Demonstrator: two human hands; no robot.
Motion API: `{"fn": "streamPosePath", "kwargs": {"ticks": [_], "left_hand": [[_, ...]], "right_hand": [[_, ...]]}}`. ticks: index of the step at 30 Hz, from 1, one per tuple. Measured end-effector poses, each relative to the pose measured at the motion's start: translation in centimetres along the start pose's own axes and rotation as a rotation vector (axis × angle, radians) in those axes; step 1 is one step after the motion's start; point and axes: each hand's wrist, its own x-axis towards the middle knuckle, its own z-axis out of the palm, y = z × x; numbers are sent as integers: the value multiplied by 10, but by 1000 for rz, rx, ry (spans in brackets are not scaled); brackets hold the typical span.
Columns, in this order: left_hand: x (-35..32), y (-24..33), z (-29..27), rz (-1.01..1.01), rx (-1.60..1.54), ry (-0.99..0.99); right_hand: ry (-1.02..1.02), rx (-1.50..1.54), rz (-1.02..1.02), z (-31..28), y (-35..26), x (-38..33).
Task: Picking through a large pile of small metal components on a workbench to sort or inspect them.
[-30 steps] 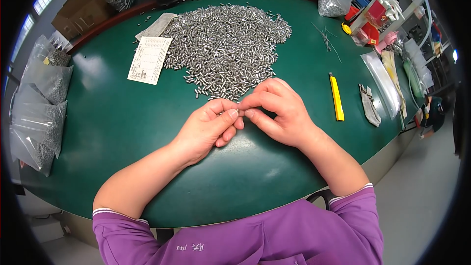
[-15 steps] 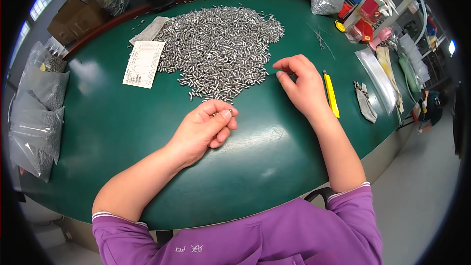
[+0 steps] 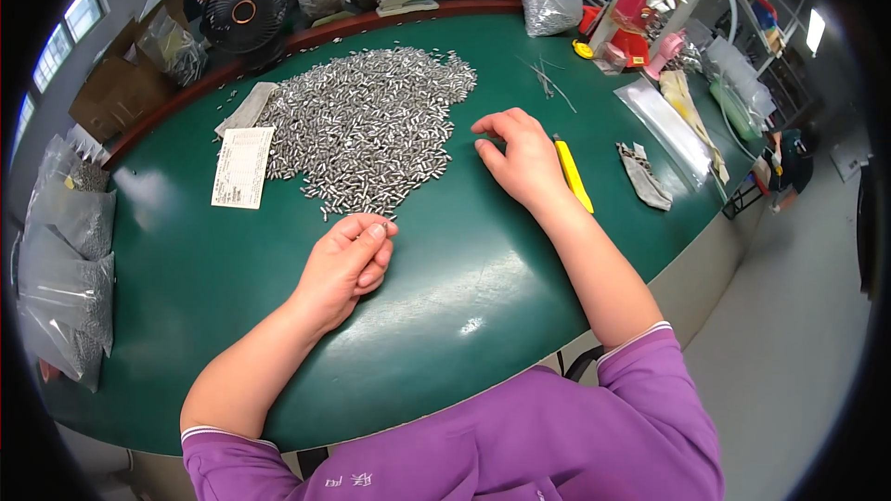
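Note:
A broad heap of small silver metal pins (image 3: 357,121) lies on the green table (image 3: 436,334). At the near edge of the heap, my left hand (image 3: 345,264) is closed in a pinch. A small metal pin (image 3: 385,224) shows at its thumb and fingertip; the curled fingers hide whatever else is in the palm. My right hand (image 3: 517,156) rests to the right of the heap, fingers bent and thumb apart, with nothing visible between them. Just beside its wrist lies a yellow utility knife (image 3: 574,176).
A printed paper card (image 3: 243,167) and a grey cloth (image 3: 248,109) touch the heap's left side. Filled plastic bags (image 3: 70,288) line the left edge. A black fan (image 3: 244,19) stands behind. Rightward lie thin wires (image 3: 546,81), a grey glove-like cloth (image 3: 642,176) and clear plastic sleeves (image 3: 664,130).
The whole view has swung, so the table and both hands appear farther left and mostly lower. Against the heap, both hands keep nearly the same places and poses.

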Motion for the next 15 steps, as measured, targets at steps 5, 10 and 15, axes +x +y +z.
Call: {"fn": "streamPosePath", "kwargs": {"ticks": [5, 10, 15], "left_hand": [[-2, 0, 3, 76, 23, 46], [-7, -2, 7, 117, 72, 62], [-8, -6, 8, 180, 227, 76]], "right_hand": [[96, -47, 36, -17, 7, 2], [-87, -326, 174, -58, 11, -16], [-189, -410, 251, -80, 24, -56]]}}
